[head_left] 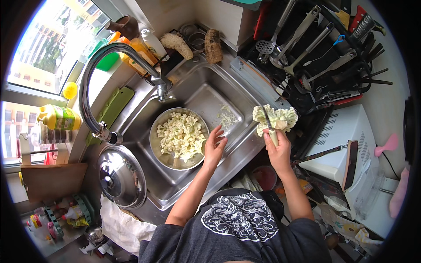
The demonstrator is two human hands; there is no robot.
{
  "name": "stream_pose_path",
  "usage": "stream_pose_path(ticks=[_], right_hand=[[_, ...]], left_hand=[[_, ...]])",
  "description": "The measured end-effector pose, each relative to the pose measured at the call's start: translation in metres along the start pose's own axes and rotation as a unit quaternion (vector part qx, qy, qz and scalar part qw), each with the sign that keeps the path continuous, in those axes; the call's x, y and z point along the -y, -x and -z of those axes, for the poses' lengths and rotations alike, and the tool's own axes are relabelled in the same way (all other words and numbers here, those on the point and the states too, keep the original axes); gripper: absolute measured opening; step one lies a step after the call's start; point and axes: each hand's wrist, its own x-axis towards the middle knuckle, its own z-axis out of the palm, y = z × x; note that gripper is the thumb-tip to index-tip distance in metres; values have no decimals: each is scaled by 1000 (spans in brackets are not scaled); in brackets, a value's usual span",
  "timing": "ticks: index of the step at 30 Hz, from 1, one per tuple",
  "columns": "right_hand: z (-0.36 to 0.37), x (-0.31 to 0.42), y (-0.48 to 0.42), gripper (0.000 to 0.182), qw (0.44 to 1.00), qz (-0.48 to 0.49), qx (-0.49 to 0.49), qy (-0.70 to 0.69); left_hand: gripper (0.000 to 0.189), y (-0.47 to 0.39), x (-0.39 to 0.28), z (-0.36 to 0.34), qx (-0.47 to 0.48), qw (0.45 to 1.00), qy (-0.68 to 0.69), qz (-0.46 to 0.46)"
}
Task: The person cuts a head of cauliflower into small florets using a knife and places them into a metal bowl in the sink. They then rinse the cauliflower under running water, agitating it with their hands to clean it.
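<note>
My right hand (279, 152) grips the pale handle of a small knife (273, 134), its blade pointing away from me. The blade lies across a large piece of cauliflower (286, 117) at the sink's right edge; I cannot tell whether my fingers also hold the piece. My left hand (215, 149) hovers over the steel sink (200, 95) with fingers apart and nothing in them. Just left of it, a round metal basin (179, 167) in the sink holds many cut cauliflower florets (181, 134). Thin pale scraps (227, 117) lie on the sink floor.
A curved chrome faucet (87, 82) arches over the sink's left side. A domed steel lid (123, 177) rests at the near left corner. Ladles and other utensils (306, 49) hang at the upper right, above a white appliance (338, 141). Loofahs (177, 45) and bottles (139, 51) stand behind.
</note>
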Motion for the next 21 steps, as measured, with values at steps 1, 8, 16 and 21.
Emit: stream_pose_path(ticks=[1, 8, 16, 21], right_hand=[[7, 1, -3, 13, 1000, -12, -22, -9], [22, -6, -6, 15, 998, -63, 3, -29], [25, -13, -19, 16, 997, 22, -59, 42], [32, -22, -21, 30, 980, 58, -78, 175]], left_hand=[[30, -5, 3, 0, 31, 999, -9, 13], [30, -24, 59, 21, 45, 991, -15, 125], [58, -23, 5, -20, 131, 977, -156, -59], [75, -42, -30, -76, 178, 959, -165, -149]])
